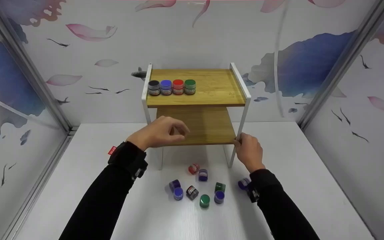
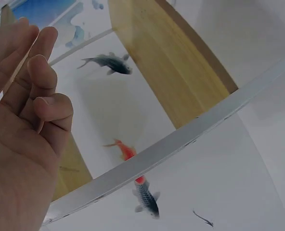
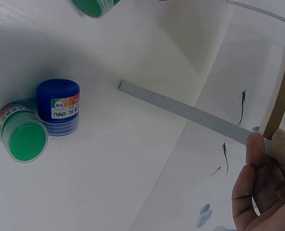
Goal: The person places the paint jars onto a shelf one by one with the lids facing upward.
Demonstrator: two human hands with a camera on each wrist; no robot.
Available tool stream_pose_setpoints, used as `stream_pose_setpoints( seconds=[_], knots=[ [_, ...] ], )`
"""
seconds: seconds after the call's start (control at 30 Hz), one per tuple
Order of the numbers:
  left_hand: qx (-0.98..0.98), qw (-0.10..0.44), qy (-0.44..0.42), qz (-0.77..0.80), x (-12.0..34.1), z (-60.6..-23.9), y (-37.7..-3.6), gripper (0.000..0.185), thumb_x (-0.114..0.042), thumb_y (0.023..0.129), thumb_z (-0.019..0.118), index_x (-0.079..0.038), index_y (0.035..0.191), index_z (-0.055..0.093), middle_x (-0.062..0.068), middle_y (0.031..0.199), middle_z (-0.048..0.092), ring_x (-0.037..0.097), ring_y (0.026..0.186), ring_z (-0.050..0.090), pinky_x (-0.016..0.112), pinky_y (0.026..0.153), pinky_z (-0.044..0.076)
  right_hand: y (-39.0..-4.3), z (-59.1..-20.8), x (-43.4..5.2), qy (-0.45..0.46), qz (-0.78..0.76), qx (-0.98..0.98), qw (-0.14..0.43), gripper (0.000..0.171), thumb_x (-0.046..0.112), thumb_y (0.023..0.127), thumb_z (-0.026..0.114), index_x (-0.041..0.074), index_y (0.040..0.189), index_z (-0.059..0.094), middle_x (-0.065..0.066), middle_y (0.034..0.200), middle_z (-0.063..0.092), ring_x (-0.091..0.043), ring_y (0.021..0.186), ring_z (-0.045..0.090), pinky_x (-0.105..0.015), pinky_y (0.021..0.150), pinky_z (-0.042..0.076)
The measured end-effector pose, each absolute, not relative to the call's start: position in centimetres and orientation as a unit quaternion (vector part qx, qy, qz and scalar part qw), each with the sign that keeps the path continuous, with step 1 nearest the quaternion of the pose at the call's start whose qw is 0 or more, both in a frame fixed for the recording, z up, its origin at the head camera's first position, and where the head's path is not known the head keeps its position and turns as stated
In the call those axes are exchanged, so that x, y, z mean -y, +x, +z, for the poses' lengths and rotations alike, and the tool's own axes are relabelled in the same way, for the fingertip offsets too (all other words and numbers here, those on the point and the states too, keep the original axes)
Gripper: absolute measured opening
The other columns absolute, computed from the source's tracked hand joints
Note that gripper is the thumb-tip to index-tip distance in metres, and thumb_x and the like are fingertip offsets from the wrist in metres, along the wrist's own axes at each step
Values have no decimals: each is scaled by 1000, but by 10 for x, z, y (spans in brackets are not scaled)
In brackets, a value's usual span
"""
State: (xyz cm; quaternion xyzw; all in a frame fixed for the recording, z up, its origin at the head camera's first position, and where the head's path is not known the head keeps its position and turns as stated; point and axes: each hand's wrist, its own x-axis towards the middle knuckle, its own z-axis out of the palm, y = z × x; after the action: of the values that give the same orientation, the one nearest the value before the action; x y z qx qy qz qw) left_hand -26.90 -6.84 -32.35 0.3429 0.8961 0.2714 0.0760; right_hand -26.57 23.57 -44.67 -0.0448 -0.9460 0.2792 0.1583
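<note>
A two-tier shelf rack [image 1: 212, 85] with wooden boards and white legs stands against the back wall. My right hand [image 1: 249, 151] grips its front right leg at the corner of the lower board. In the right wrist view, thumb and fingers of the right hand [image 3: 267, 187] close around the grey-white leg [image 3: 181, 109]. My left hand [image 1: 158, 132] hovers before the left part of the lower board, loosely bent and holding nothing. The left wrist view shows the left hand [image 2: 27, 120] with bare palm. On the top board, black [image 1: 154, 88], blue [image 1: 166, 87], red [image 1: 178, 87] and green [image 1: 190, 87] paint jars form a row.
Several paint jars lie scattered on the white table [image 1: 128, 213] before the rack, among them a red jar [image 1: 193, 169], a black jar [image 1: 192, 192] and a green jar [image 1: 204, 201]. A purple-blue jar [image 1: 244, 183] sits beside the right wrist. Patterned panels enclose the table.
</note>
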Motion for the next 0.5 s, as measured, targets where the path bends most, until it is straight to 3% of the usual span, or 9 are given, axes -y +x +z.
stream_pose_setpoints(
  seconds=[0.23,0.5],
  knots=[
    [-902,131,316,264,71,-356,-267,23,-15,92,63,-11,114,71,7,110,71,19,98,64,36,88,54,-266,-446,-236,-45,276,946,163,19,19,92,66,2,84,66,-12,75,66,-23,64,60,-36,56,45],
    [-904,161,293,266,80,-391,-263,24,-15,92,64,-14,115,70,3,111,71,20,106,63,39,93,52,-266,-447,-235,-48,288,944,157,18,19,93,66,2,88,68,-12,77,68,-22,65,60,-35,57,45]
  ],
)
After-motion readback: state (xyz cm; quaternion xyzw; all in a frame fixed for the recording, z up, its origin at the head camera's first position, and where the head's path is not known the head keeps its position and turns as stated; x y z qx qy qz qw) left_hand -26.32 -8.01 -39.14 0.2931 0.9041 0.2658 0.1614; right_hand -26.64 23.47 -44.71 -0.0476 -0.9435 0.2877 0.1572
